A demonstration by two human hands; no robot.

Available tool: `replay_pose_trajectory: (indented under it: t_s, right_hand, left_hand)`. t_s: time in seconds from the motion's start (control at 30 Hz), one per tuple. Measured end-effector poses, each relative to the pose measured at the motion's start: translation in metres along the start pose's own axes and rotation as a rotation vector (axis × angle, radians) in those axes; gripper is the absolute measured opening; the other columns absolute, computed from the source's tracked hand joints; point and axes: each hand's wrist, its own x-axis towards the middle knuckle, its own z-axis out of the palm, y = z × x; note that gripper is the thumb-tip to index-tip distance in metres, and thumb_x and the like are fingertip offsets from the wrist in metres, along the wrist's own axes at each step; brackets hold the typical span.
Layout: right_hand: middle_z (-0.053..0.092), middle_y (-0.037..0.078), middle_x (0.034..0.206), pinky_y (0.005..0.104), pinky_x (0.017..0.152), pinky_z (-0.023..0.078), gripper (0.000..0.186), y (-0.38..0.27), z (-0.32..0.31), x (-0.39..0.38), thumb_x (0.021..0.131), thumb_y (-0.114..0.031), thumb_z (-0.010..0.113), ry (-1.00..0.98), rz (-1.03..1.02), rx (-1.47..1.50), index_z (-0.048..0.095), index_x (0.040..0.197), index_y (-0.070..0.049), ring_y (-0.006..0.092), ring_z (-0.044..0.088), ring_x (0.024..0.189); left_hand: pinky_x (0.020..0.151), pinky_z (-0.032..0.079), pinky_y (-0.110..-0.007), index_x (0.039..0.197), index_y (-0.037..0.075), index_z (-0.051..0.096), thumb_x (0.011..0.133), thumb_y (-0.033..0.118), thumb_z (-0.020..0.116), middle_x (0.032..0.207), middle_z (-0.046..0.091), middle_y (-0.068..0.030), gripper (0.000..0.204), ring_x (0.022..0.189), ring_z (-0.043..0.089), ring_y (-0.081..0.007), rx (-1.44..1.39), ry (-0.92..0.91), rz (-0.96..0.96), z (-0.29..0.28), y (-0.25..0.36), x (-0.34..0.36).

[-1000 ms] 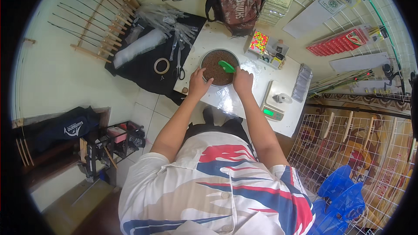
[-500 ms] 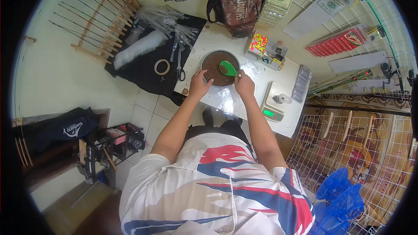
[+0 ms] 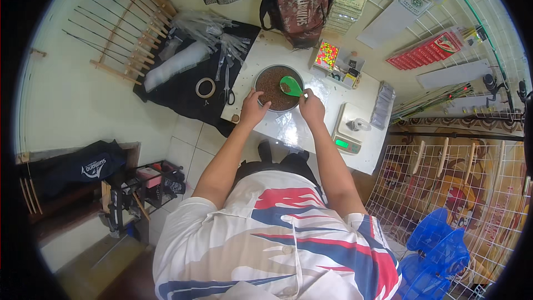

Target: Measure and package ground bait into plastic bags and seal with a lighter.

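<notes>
One round pan point(image 3: 278, 65): it stood on the white table point(image 3: 247, 72), its rim silver-grey, directly in front of the person and between the two hands.
Brown granules point(image 3: 269, 80): they spread across the inside of the pan; how deep they lay could not be told.
Left hand point(image 3: 254, 108): its fingers were bent at the near-left rim with the thumb spread along the near edge, seemingly bracing the pan; how firmly it pressed could not be told.
Right hand point(image 3: 312, 107): it was closed around the handle of the green scoop point(image 3: 294, 86), at the near-right rim.
Green scoop: its bowl lay over the pan's right half, with some granules in it; whether its underside touched those below was unclear.
Step in hand: scooping or stirring, judging by the part-filled bowl; the view did not settle which.
Next move: it seemed to call for a level bowl and a steadied rim, since a tilt would likely shed loose granules.
Digital scale point(image 3: 345, 130): it stood right of the pan, apart from the right hand, its display lit green.
</notes>
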Motion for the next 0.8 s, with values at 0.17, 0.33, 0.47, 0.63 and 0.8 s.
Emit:
replay_pose_trajectory:
  t_s: [0.17,0.33,0.47,0.63,0.8]
  right_hand:
    - [0.070,0.017,0.081,0.0469,0.068,0.052,0.025,-0.005,-0.004,-0.001,0.092,-0.031,0.054,-0.003,-0.007,-0.040,0.062,0.109,-0.013,0.0366,0.068,0.078]
    - [0.070,0.016,0.079,0.0429,0.069,0.052,0.024,0.009,0.003,0.004,0.091,-0.031,0.058,-0.013,0.097,0.226,0.066,0.103,-0.012,0.0335,0.068,0.077]
    - [0.068,0.012,0.072,0.0378,0.065,0.049,0.024,0.024,-0.005,0.004,0.089,-0.030,0.062,-0.015,0.103,0.420,0.068,0.099,-0.009,0.0255,0.065,0.067]
    - [0.063,0.008,0.066,0.0324,0.059,0.044,0.027,0.059,-0.047,-0.004,0.085,-0.033,0.068,0.027,0.204,0.571,0.069,0.096,-0.008,0.0168,0.057,0.059]
    - [0.059,0.004,0.061,0.0302,0.055,0.041,0.023,0.095,-0.107,-0.027,0.086,-0.029,0.068,0.182,0.285,0.590,0.068,0.096,-0.009,0.0133,0.053,0.056]
  left_hand:
    - [0.107,0.037,-0.043,0.117,0.002,0.060,0.078,0.026,0.076,0.138,0.043,-0.0340,0.049,0.129,0.044,-0.0440,0.007,-0.015,-0.030,-0.001,0.002,0.002]
    - [0.107,0.037,-0.044,0.118,0.003,0.060,0.078,0.026,0.076,0.138,0.043,-0.0346,0.049,0.129,0.044,-0.0444,0.002,-0.012,0.007,0.001,-0.005,0.004]
    - [0.107,0.037,-0.043,0.112,0.002,0.062,0.078,0.025,0.076,0.132,0.049,-0.0311,0.044,0.126,0.046,-0.0431,0.003,-0.006,0.007,0.001,0.001,0.007]
    - [0.106,0.036,-0.046,0.110,0.006,0.063,0.080,0.023,0.074,0.135,0.048,-0.0217,0.037,0.127,0.042,-0.0401,0.185,0.104,0.039,0.015,0.048,0.006]
    - [0.100,0.040,-0.045,0.104,0.009,0.064,0.081,0.021,0.072,0.123,0.054,-0.0158,0.028,0.116,0.048,-0.0363,0.201,0.248,0.299,0.040,0.108,0.007]
